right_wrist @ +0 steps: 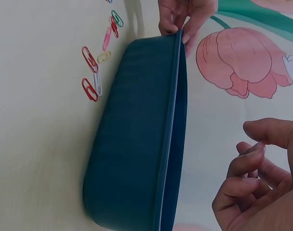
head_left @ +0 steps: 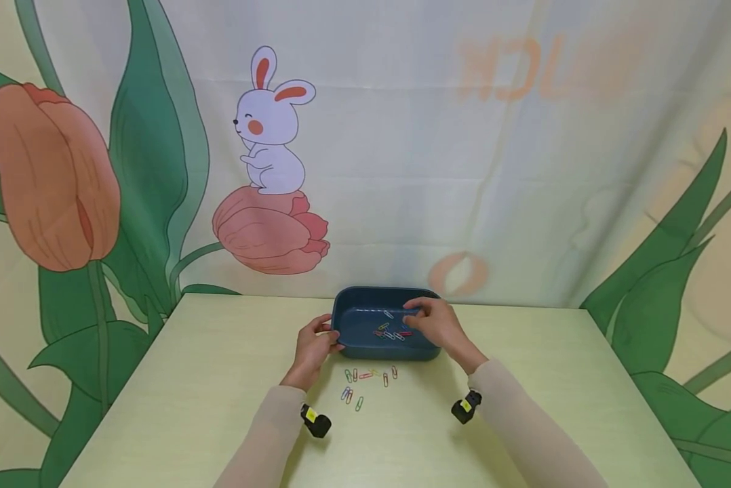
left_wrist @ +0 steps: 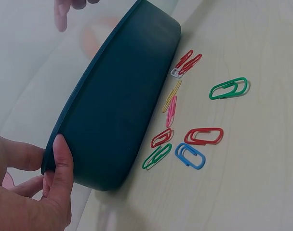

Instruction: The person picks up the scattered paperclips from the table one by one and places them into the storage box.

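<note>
A dark blue plastic box [head_left: 390, 354] stands near the table's back edge. My left hand [head_left: 312, 349] pinches its left end, thumb on the outer wall [left_wrist: 113, 91] in the left wrist view. Over the box's right side hovers my right hand [head_left: 443, 327]. In the right wrist view the right hand's [right_wrist: 269, 187] thumb and fingertips are apart, fingers loosely bent, with nothing visible between them. Several coloured paper clips lie inside, among them a white paper clip [head_left: 399, 336]. More lie on the table before the box, including a green paper clip [left_wrist: 228, 89] and a blue paper clip [left_wrist: 190, 156].
The pale wooden table [head_left: 219, 407] ends just behind the box. A printed curtain [head_left: 390, 135] with a rabbit and tulips hangs at the back. Small black cameras sit on both wrists, one being the right wrist camera [head_left: 465, 408].
</note>
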`<control>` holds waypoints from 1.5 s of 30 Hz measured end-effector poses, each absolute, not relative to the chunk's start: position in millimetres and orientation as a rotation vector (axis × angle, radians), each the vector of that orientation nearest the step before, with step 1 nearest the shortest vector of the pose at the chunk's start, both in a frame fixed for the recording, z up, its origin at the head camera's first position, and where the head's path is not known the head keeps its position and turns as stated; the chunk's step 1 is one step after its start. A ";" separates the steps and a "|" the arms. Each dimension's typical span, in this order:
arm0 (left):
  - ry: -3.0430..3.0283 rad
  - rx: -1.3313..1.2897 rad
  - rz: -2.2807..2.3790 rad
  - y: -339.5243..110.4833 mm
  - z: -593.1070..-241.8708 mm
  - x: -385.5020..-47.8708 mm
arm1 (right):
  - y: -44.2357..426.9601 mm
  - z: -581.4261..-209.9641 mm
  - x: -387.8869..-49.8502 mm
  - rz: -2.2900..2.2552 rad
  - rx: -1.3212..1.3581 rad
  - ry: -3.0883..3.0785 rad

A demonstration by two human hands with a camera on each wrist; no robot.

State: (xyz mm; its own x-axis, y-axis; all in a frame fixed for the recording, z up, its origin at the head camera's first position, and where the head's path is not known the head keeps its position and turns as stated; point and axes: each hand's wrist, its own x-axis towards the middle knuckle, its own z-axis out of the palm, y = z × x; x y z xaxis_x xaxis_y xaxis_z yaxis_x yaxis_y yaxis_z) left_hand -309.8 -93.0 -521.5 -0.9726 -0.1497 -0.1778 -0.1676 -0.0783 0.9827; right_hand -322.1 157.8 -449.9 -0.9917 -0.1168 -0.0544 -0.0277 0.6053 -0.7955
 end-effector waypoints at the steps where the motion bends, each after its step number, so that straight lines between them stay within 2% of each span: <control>1: 2.124 -0.363 2.268 -93.2 -521.7 -309.9 | 158.5 -450.4 -319.8 -1.345 -0.124 2.721; 23: 2.141 -0.297 2.303 -92.8 -519.2 -302.6 | 153.2 -481.8 -270.9 -1.364 -0.288 2.653; 45: 2.147 -0.340 2.260 -92.6 -521.8 -307.2 | 152.5 -532.0 -267.3 -1.277 -0.241 2.623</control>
State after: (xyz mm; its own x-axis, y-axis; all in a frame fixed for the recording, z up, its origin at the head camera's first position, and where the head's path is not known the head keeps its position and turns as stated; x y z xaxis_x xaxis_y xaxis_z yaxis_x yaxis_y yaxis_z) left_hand -307.2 -92.6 -521.8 -0.9765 -0.1446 -0.1600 -0.1524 -0.0625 0.9863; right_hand -267.3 152.5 -532.0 -0.9637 -0.2388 -0.1197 -0.0531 0.6103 -0.7904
